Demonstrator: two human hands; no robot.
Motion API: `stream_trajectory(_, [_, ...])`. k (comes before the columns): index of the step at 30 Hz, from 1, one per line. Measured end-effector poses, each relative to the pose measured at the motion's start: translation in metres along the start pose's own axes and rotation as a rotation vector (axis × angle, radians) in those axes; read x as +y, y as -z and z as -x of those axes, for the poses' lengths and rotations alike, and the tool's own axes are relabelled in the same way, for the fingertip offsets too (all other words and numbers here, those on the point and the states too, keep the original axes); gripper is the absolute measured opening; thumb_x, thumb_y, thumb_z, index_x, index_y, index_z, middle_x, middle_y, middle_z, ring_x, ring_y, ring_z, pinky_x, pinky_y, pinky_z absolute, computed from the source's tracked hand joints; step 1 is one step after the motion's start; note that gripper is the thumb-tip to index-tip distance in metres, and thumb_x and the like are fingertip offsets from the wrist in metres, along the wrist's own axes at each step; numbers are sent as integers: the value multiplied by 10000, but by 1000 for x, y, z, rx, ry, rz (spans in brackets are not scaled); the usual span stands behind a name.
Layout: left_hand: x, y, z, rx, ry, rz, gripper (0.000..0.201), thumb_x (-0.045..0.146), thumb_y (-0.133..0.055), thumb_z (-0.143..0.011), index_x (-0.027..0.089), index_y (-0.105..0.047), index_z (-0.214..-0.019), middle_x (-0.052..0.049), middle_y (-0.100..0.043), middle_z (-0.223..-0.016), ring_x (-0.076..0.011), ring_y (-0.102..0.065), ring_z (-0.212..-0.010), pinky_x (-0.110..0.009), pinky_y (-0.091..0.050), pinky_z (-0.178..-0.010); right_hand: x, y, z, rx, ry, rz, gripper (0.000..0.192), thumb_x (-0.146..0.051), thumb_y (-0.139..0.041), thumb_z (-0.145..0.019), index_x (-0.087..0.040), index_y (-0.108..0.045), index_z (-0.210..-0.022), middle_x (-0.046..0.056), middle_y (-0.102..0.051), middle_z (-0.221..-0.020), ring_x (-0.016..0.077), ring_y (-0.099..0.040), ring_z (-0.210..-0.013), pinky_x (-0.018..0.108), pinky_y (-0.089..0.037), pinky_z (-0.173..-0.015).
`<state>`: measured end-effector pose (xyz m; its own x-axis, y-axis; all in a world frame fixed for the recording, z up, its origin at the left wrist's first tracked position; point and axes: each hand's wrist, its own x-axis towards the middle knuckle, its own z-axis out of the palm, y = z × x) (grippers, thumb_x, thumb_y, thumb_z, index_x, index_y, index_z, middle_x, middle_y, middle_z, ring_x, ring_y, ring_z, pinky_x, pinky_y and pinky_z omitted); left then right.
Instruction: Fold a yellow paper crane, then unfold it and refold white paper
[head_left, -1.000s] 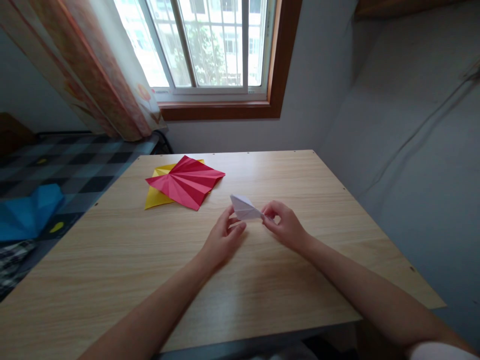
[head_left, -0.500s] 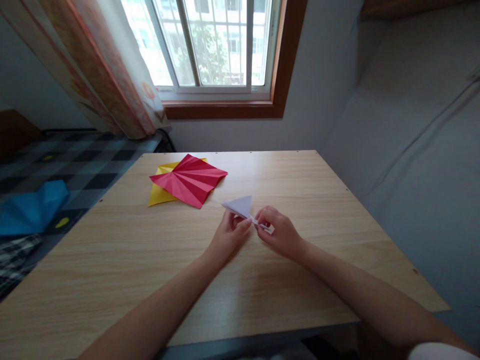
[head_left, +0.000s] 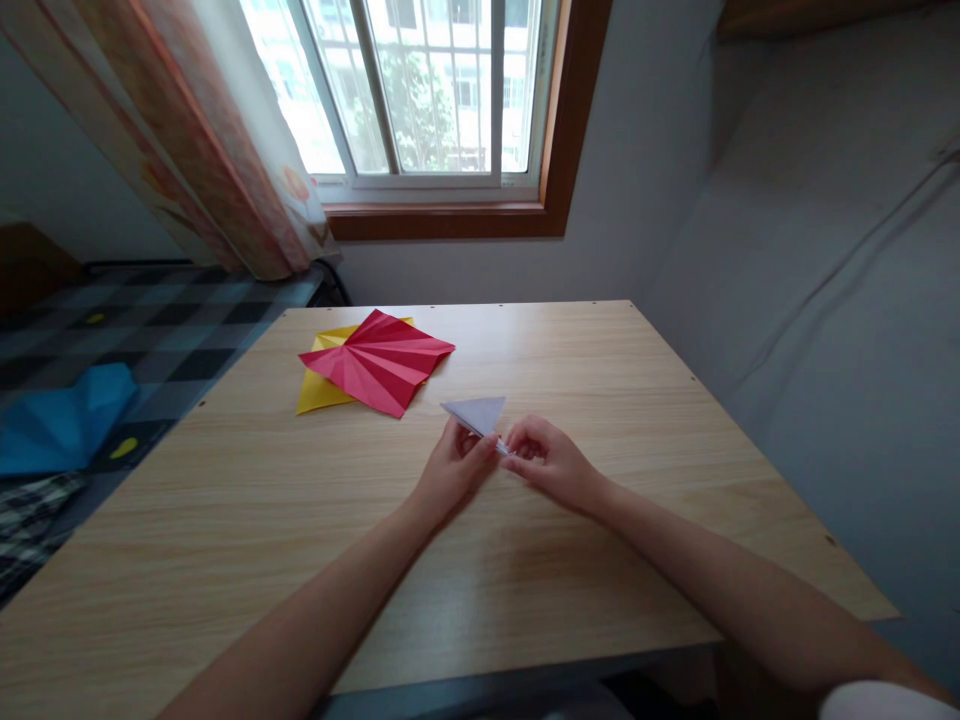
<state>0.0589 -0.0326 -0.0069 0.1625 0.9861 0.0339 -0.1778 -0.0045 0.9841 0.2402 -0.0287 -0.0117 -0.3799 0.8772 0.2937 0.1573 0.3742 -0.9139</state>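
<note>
A small folded piece of pale lilac paper point(head_left: 477, 412) is held just above the wooden table point(head_left: 225, 520), near its middle. My left hand point(head_left: 451, 472) pinches its near edge from the left, thumb and fingers closed on it. From the right, my right hand point(head_left: 547, 462) grips the narrow end of the same paper, fingertips almost touching those of the left hand. A flat triangular flap sticks out beyond my fingers, pointing away from me.
A creased red paper sheet point(head_left: 379, 361) lies on a yellow sheet point(head_left: 319, 390) at the table's far left. A bed with a checked cover point(head_left: 150, 330) and a blue folded paper point(head_left: 64, 415) stands to the left. Behind are a window point(head_left: 420, 90), a curtain point(head_left: 202, 140) and grey walls.
My left hand closed onto the lilac paper, and my right hand slid left until the fingertips met. The paper turned and flattened, its flap now pointing away.
</note>
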Motion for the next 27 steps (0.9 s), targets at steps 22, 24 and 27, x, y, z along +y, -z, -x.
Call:
stream_trajectory(22, [-3, 0, -1, -15, -8, 33, 453, 432, -821, -711, 182, -545, -969, -5, -629, -893, -145, -604, -824, -275, -488, -778, 8, 0, -3, -19, -180, -223, 288, -426, -731, -787, -187, -591, -861, -63, -489, -599, 86, -436, -520, 211, -311, -483])
stream_trajectory(24, [-1, -1, -1, -12, -2, 41, 446, 431, -819, -715, 181, -549, -967, -5, -631, -890, -144, -606, -826, -269, -487, -775, 7, 0, -3, -21, -181, -226, 281, -422, -725, -793, -186, -590, -864, -60, -497, -600, 87, -438, -517, 209, -308, -476])
stream_trajectory(27, [2, -2, 1, -6, 7, 54, 440, 431, -823, -713, 184, -553, -959, -5, -638, -890, -150, -616, -844, -269, -492, -792, 4, 1, -3, -9, -173, -217, 267, -421, -706, -815, -184, -596, -871, -48, -518, -621, 92, -458, -526, 210, -318, -471])
